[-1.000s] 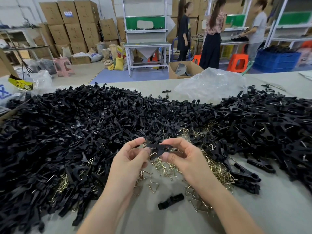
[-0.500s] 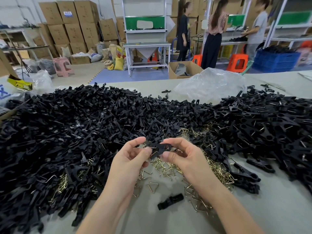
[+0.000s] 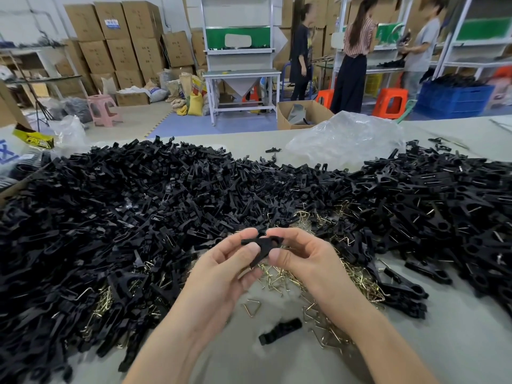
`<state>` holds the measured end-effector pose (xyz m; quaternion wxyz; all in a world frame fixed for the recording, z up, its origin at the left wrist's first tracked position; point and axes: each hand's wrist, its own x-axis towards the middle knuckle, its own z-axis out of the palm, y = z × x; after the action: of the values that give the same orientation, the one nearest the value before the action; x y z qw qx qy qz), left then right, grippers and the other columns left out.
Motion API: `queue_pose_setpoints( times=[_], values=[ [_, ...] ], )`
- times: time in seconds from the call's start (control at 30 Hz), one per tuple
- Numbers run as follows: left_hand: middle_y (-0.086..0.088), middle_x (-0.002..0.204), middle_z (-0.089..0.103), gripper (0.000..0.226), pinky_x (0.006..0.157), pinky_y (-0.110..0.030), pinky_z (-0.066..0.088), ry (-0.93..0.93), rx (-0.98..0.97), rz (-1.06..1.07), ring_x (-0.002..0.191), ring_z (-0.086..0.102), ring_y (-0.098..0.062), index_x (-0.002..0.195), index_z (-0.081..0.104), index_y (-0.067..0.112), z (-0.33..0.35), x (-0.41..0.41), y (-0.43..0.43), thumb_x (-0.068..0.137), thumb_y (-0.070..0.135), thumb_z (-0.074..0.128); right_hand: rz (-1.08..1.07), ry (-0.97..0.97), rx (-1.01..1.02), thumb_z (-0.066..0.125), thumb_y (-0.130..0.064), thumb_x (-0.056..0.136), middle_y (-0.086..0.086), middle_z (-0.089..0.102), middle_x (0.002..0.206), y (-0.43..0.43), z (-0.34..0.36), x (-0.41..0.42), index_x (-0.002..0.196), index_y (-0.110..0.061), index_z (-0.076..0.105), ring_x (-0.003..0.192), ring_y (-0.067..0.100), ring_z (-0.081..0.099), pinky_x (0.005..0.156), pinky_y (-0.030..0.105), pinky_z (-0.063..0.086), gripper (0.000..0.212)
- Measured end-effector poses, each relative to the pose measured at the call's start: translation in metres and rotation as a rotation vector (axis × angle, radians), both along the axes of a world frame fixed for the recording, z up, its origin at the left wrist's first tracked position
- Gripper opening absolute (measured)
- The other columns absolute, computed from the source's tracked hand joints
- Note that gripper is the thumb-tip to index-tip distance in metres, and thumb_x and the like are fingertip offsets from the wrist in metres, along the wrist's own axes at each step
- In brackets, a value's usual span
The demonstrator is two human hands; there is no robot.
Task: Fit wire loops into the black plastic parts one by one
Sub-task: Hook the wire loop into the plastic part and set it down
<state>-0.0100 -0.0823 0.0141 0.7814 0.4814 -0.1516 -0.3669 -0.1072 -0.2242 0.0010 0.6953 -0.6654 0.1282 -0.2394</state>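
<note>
A grey table (image 3: 457,342) fills the lower view, and most of it lies under a wide pile (image 3: 110,217) of black plastic parts that runs from the left edge across to the right. At the far side of the table, behind the pile, sits a crumpled clear bag (image 3: 343,137). Near the middle, between the left and right masses of parts, a heap of brass-coloured wire loops (image 3: 360,281) spreads toward the near edge. Both hands are raised just above this heap, close together. The left hand (image 3: 221,275) and the right hand (image 3: 307,261) grasp one black part (image 3: 263,246) between them: the left thumb and forefinger pinch its left end, and the right thumb and forefinger pinch its right side, with the remaining fingers of each hand curled loosely beneath. The part's upper arm lies about level between the two forefingers, and a second arm slants down and to the left between the two thumbs. Whether a loop sits in this part cannot be told. On the bare table below the hands lies a single loose part (image 3: 279,331), apart from the pile, and just above it, to the left, one triangular loop (image 3: 252,307) lies alone.
</note>
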Motion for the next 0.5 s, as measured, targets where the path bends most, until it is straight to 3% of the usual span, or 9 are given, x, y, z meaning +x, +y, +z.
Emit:
queue_pose_setpoints(
  times=[0.1,0.2,0.3,0.37,0.5],
  values=[
    [-0.008,0.102,0.076,0.025,0.065,-0.022,0.057,0.003,-0.066,-0.064,0.080,0.071,-0.010,0.099,0.080,0.015,0.004,-0.006,-0.001,0.076,0.015,0.069,0.083,-0.057,0.121,0.077,-0.019,0.082,0.000,0.077,0.104,0.000,-0.001,-0.001,0.113,-0.023,0.077,0.103,0.020,0.071,0.096,0.030,0.056,0.031],
    [-0.006,0.083,0.072,0.024,0.058,-0.024,0.056,0.007,-0.122,-0.094,0.065,0.065,-0.009,0.094,0.079,0.015,0.006,-0.016,-0.006,0.073,0.020,0.071,0.190,-0.096,0.167,0.072,-0.015,0.090,0.013,0.072,0.122,0.001,-0.003,0.000,0.122,-0.012,0.072,0.117,0.032,0.067,0.101,0.040,0.054,0.032],
    [-0.008,0.072,0.063,0.028,0.051,-0.028,0.052,0.033,-0.105,-0.083,0.058,0.058,-0.012,0.097,0.067,0.006,0.005,-0.022,-0.010,0.073,0.019,0.070,0.216,-0.054,0.152,0.074,-0.019,0.086,0.011,0.074,0.099,0.003,-0.003,0.000,0.117,-0.019,0.075,0.093,0.023,0.069,0.083,0.031,0.058,0.031],
    [-0.008,0.072,0.059,0.030,0.050,-0.027,0.050,0.014,-0.080,-0.086,0.057,0.054,-0.011,0.098,0.070,0.002,0.005,-0.024,-0.011,0.077,0.024,0.067,0.243,-0.048,0.114,0.075,-0.022,0.086,0.009,0.070,0.086,0.005,-0.003,-0.001,0.118,-0.018,0.075,0.079,0.016,0.064,0.071,0.023,0.054,0.032],
    [-0.005,0.076,0.056,0.034,0.050,-0.029,0.047,-0.041,0.000,-0.147,0.058,0.051,-0.011,0.100,0.077,0.011,0.004,-0.021,-0.010,0.083,0.037,0.062,0.227,-0.016,0.009,0.071,-0.017,0.088,0.004,0.067,0.121,0.011,-0.002,0.000,0.114,-0.008,0.075,0.068,0.013,0.060,0.056,0.025,0.053,0.029]
  ],
)
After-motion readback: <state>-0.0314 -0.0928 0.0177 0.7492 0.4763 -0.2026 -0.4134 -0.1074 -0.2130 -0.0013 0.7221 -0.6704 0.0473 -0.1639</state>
